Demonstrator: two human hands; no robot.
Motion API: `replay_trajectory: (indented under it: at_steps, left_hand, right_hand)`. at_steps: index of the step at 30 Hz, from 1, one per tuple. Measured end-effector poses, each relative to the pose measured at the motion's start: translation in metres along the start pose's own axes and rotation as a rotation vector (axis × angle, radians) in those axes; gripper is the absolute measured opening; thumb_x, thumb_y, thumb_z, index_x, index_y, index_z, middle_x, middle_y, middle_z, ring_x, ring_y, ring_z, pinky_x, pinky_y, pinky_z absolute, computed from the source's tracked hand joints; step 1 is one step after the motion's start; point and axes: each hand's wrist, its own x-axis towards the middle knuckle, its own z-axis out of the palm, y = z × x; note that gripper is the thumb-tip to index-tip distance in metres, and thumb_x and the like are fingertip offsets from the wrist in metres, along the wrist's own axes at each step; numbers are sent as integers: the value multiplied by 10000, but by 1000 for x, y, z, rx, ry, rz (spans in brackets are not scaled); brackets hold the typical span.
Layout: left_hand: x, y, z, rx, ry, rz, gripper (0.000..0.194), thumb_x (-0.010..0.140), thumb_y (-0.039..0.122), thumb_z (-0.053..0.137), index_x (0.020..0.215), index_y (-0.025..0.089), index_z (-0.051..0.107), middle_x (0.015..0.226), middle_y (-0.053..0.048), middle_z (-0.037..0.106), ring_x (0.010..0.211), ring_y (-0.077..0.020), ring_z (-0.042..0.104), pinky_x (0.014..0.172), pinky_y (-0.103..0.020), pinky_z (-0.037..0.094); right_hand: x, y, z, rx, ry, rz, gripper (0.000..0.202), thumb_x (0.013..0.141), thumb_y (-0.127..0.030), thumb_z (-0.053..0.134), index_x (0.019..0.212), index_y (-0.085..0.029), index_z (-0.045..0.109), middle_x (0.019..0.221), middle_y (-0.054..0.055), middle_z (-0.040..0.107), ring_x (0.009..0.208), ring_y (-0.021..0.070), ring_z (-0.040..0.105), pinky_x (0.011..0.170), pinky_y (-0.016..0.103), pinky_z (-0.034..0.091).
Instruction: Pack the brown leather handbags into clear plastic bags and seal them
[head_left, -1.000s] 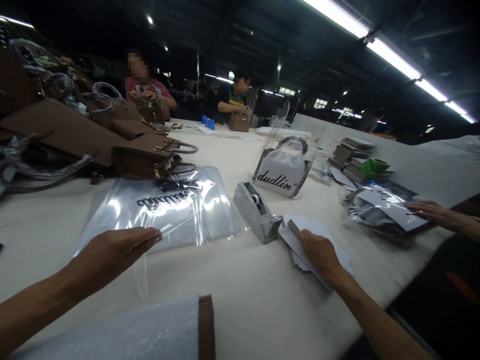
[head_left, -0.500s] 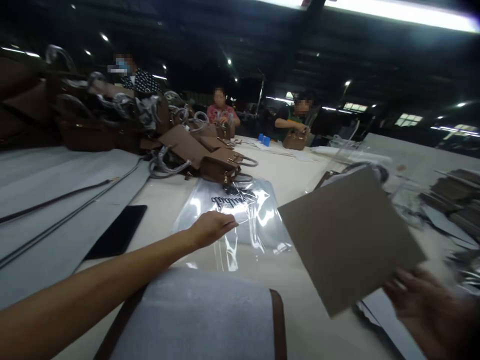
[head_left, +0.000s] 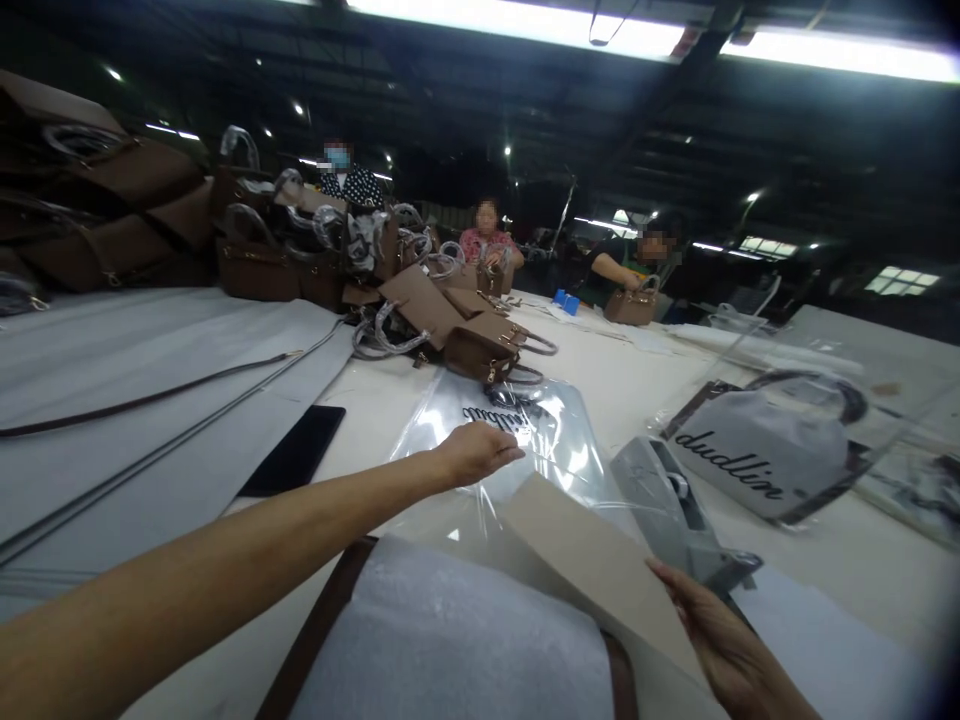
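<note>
My left hand is closed in a pinch on the edge of a clear plastic bag with black script lettering, lying on the table. My right hand grips a flat tan cardboard sheet by its right edge. The sheet is tilted, and its far corner reaches the near edge of the plastic bag; whether it is inside, I cannot tell. Closest to me lies a brown-trimmed item covered with whitish sheet material, partly below my left forearm.
Brown handbags with wrapped handles are heaped at back left. A black flat pad and a brown strap lie left. Rightward are a grey tape-dispenser-like device and a plastic-packed bag lettered "dudlin". Several people work across the table.
The cardboard sheet has come left and down, from raised at the right to the plastic bag's near edge. My left hand keeps its pinch. The view has turned right.
</note>
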Motion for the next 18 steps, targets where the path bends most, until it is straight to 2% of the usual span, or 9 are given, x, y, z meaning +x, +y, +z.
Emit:
replay_trajectory:
  at_steps: [3, 7, 9, 14, 18]
  left_hand:
    - [-5, 7, 4, 88, -10, 18, 326, 886, 375, 391, 698, 178, 572, 638, 10, 571, 574, -110, 495, 523, -202, 302]
    - [-9, 12, 5, 223, -19, 28, 283, 884, 364, 405, 785, 190, 605, 730, -26, 631, 608, -158, 563, 503, -222, 321]
    - [-11, 12, 2, 278, -14, 20, 289, 896, 358, 378, 830, 191, 604, 753, -40, 639, 613, -176, 583, 500, -231, 343]
    - [-16, 8, -2, 342, -31, 18, 315, 909, 338, 341, 824, 165, 591, 742, -58, 644, 596, -199, 604, 484, -251, 370]
    - [-19, 11, 6, 317, -113, 113, 227, 863, 324, 465, 740, 182, 592, 668, -15, 639, 568, -162, 595, 476, -220, 355]
  right_hand:
    - [17, 8, 19, 81, 131, -203, 207, 611, -48, 682, 725, -151, 544, 632, -8, 626, 538, 113, 612, 469, 138, 523]
    - [31, 23, 56, 90, 154, -357, 258, 582, -89, 716, 715, -153, 504, 629, -26, 596, 537, 106, 596, 509, 180, 552]
    - [36, 26, 64, 116, 177, -395, 283, 574, -119, 727, 723, -156, 490, 625, -36, 588, 542, 101, 593, 550, 200, 562]
    - [40, 32, 57, 141, 229, -399, 388, 519, -177, 774, 778, -153, 487, 632, -24, 596, 582, 114, 604, 612, 227, 567]
    - [42, 40, 63, 12, 148, -258, 422, 538, -190, 763, 860, -126, 499, 649, 13, 610, 588, 117, 605, 559, 189, 543]
